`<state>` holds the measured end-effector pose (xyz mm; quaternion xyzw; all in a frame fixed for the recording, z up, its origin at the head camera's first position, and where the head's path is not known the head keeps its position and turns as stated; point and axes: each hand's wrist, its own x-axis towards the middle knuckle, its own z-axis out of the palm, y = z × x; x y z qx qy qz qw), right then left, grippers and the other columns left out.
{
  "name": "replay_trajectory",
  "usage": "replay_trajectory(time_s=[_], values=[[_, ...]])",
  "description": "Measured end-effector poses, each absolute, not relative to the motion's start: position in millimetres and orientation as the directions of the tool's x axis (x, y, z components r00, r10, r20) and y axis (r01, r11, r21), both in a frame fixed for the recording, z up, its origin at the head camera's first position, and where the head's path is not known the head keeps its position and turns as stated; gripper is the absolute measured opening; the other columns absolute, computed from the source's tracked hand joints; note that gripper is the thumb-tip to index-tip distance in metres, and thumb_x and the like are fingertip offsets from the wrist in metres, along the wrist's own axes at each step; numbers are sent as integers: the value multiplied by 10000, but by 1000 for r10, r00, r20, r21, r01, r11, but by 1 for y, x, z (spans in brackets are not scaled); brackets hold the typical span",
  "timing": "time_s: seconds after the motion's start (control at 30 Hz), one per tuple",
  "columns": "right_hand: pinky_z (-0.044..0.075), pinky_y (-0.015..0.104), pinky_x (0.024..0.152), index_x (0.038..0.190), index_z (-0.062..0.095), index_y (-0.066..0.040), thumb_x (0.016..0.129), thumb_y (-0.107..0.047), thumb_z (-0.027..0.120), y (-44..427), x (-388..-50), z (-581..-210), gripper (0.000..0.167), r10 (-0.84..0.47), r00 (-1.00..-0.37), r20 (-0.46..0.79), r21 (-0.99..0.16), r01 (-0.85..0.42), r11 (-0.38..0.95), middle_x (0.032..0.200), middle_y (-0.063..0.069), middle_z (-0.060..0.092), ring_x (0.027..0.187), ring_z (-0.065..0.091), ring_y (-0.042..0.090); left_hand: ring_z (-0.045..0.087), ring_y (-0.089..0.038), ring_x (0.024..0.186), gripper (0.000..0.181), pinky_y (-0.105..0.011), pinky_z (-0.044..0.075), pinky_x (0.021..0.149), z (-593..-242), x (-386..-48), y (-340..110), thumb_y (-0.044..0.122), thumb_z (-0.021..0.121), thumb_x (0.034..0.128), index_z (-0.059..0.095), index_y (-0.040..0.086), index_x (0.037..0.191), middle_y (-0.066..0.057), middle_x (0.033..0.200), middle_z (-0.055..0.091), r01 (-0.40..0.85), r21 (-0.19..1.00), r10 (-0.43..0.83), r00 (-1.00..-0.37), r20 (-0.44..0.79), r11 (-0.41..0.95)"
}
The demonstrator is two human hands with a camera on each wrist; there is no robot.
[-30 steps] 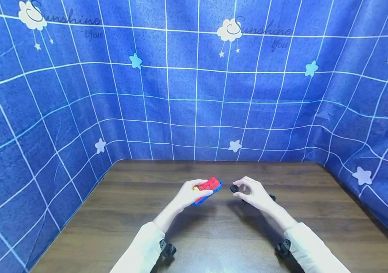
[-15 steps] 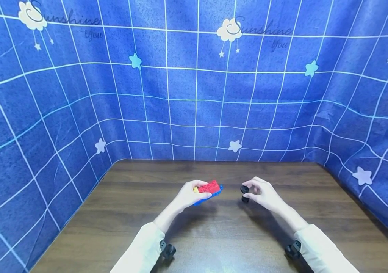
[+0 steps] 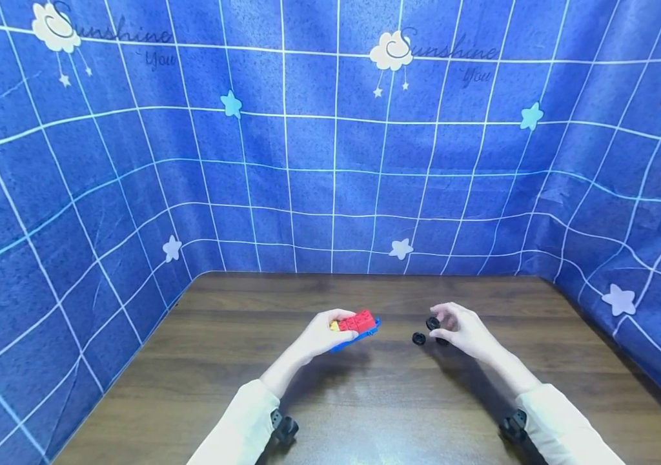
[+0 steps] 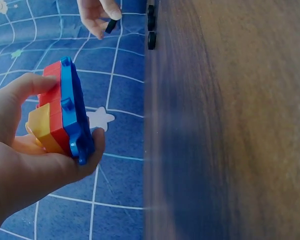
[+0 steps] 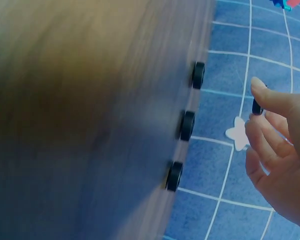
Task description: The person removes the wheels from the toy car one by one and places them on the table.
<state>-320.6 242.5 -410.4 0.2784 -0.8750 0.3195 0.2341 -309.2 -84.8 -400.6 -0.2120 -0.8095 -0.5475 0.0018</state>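
Note:
My left hand (image 3: 320, 334) grips a toy car body (image 4: 54, 110) of red and yellow bricks on a blue base, its thumb and fingers around the sides. Small blue stubs stick out along the base, and it is held above the table. Between the thumb and a finger of my right hand (image 3: 465, 329) is a small black wheel (image 5: 257, 106), held in the air apart from the car body. Below that hand lie a near wheel (image 5: 174, 176), a middle wheel (image 5: 187, 125) and a far wheel (image 5: 198, 75), spaced in a row on the table.
The brown wooden table (image 3: 237, 374) runs back to a blue gridded curtain (image 3: 330, 161) with clouds and stars, which also hangs at both sides. A black camera (image 3: 285, 427) sits on the left wrist and another camera (image 3: 513, 426) on the right.
My right hand has moved to the right, away from the car body, carrying the wheel. Wheels on the table have come into sight beside it. The left hand has turned the car body slightly.

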Motion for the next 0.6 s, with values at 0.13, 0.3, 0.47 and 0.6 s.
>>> replay_trajectory(time_s=[0.13, 0.3, 0.47, 0.6], values=[[443, 215, 576, 966, 665, -17, 667, -48, 810, 252, -322, -413, 334, -331, -718, 612, -401, -643, 653, 825, 29, 632, 645, 527, 86, 559, -111, 883, 405, -243, 466, 758, -400, -309, -85, 223, 751, 785, 653, 82, 1152, -108, 1103, 665, 334, 895, 328, -915, 234, 295], [423, 207, 556, 952, 680, -16, 654, -26, 810, 262, -321, -412, 325, -325, -709, 625, -384, -642, 664, 788, 20, 610, 626, 502, 80, 564, -119, 883, 402, -253, 470, 754, -400, -308, -85, 253, 770, 768, 669, 111, 1130, -79, 1085, 675, 356, 888, 330, -909, 256, 290], [419, 201, 553, 965, 688, -22, 662, -39, 806, 270, -320, -410, 326, -312, -727, 611, -390, -620, 681, 779, 16, 599, 624, 488, 52, 569, -110, 896, 408, -255, 469, 771, -399, -308, -85, 281, 784, 750, 663, 134, 1111, -49, 1066, 675, 353, 889, 298, -917, 265, 293], [421, 203, 557, 971, 688, -9, 672, -47, 803, 276, -319, -411, 323, -298, -752, 588, -407, -594, 694, 766, 15, 594, 625, 482, 27, 562, -121, 893, 383, -270, 459, 781, -399, -308, -85, 270, 784, 749, 666, 140, 1090, -43, 1039, 676, 367, 886, 299, -912, 282, 283]])
